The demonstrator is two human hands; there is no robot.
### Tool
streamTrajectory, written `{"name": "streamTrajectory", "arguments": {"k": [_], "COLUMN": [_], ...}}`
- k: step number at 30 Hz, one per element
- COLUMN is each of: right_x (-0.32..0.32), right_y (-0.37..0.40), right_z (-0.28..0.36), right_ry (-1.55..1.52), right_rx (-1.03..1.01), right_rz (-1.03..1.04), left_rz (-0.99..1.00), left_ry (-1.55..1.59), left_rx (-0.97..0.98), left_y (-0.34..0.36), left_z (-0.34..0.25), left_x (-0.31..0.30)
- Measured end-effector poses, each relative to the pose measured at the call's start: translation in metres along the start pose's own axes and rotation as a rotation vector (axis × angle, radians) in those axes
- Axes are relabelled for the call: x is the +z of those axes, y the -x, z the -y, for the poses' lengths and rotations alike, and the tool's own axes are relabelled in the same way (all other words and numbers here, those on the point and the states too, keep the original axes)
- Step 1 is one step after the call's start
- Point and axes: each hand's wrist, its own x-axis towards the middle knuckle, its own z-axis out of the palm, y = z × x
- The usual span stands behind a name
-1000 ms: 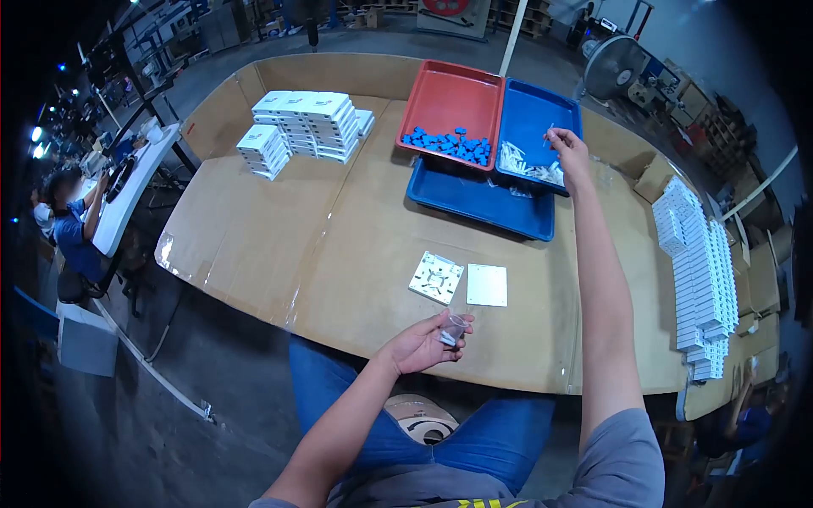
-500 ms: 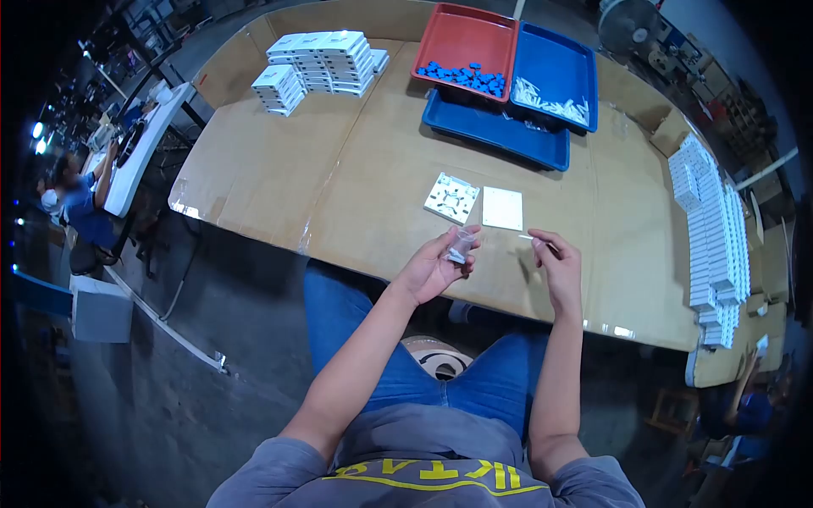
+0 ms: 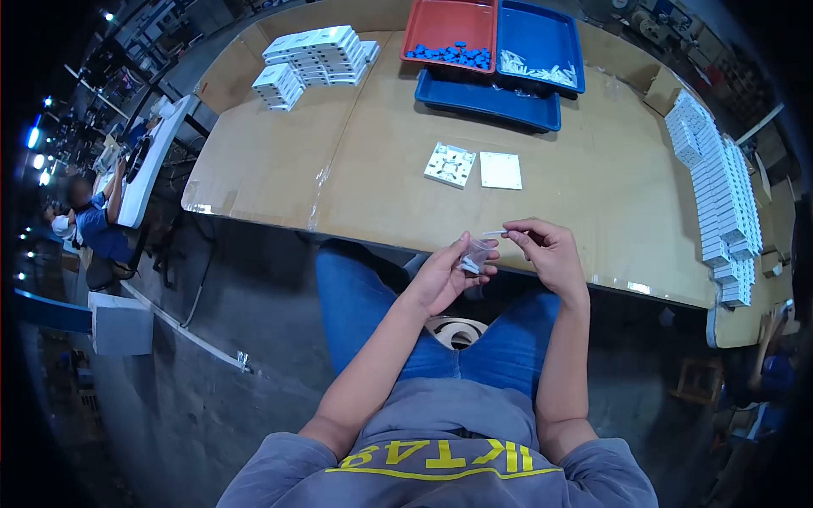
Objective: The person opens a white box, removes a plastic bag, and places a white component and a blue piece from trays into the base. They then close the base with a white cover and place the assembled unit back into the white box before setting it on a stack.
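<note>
In my left hand (image 3: 440, 281) is a small clear plastic bag (image 3: 478, 251), its mouth pointing up; whitish pieces show at its bottom. My right hand (image 3: 555, 256) pinches a slim white stick-like piece (image 3: 494, 233) between thumb and fingertips, just above the bag's mouth. Beyond my hands, a square white part (image 3: 450, 164) with dark slots and a cross-like pattern lies on the cardboard-covered table (image 3: 381, 199). Beside it, on the right, lies a plain white square plate (image 3: 500, 171).
A red tray (image 3: 449, 25) with blue pieces and a blue tray (image 3: 542, 34) with white sticks stand at the back, behind a lower blue tray (image 3: 487, 103). Stacked white units stand at back left (image 3: 313, 55) and far right (image 3: 720, 199). A person (image 3: 102, 220) sits at another table.
My right hand has moved left, bringing the white stick-like piece over the bag in my left hand. The camera view has shifted, so the table items appear higher.
</note>
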Motion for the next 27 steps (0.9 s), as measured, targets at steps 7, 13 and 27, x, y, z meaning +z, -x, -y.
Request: {"name": "streamTrajectory", "arguments": {"k": [7,13,27], "right_x": [-0.004,0.002,0.006], "right_y": [0.007,0.010,0.004], "right_z": [0.009,0.001,-0.019], "right_ry": [0.271,0.167,0.075], "right_rx": [-0.056,0.020,0.000], "right_rz": [0.141,0.173,0.317], "left_rz": [-0.013,-0.044,-0.102], "left_ry": [-0.016,-0.052,-0.040], "left_rx": [-0.019,-0.085,-0.126], "left_y": [0.010,0.010,0.010], "left_z": [0.003,0.007,0.012], "left_x": [0.008,0.010,0.006]}}
